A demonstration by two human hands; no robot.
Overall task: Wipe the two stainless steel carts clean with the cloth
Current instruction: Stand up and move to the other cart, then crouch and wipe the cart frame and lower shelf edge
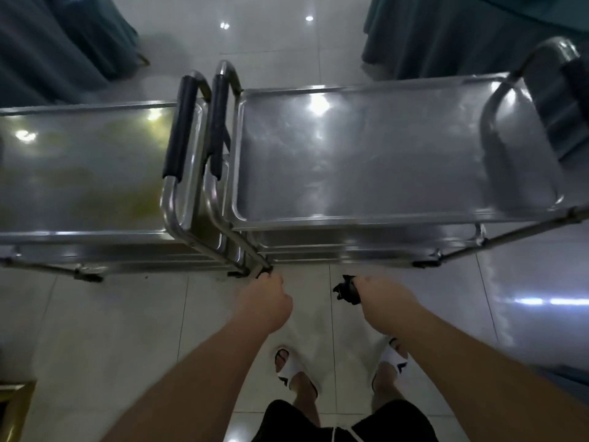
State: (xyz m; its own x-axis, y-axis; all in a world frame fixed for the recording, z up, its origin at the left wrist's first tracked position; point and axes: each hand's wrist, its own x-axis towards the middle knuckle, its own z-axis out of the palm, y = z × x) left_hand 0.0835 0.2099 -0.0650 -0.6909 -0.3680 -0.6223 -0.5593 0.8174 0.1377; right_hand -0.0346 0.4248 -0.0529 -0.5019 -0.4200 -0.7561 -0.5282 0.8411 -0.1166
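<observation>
Two stainless steel carts stand side by side on the tiled floor. The left cart (pixel 95 173) has a yellowish film on its top shelf, while the right cart (pixel 366 154) has a shiny top tray. Their black-padded handles (pixel 178 129) meet in the middle. My left hand (pixel 266 298) is low, with fingers curled round the bottom end of the right cart's frame tube (pixel 245 250). My right hand (pixel 379 295) is beside it below the right cart's front edge and grips a bunched dark cloth (pixel 345 290).
Dark teal drapes hang at the back left (pixel 63 36) and back right (pixel 462 33). The right cart's far handle (pixel 561 74) sticks up at the right edge. My feet in white sandals (pixel 296 374) stand on the pale tiles. A gold-coloured frame (pixel 12 409) sits at bottom left.
</observation>
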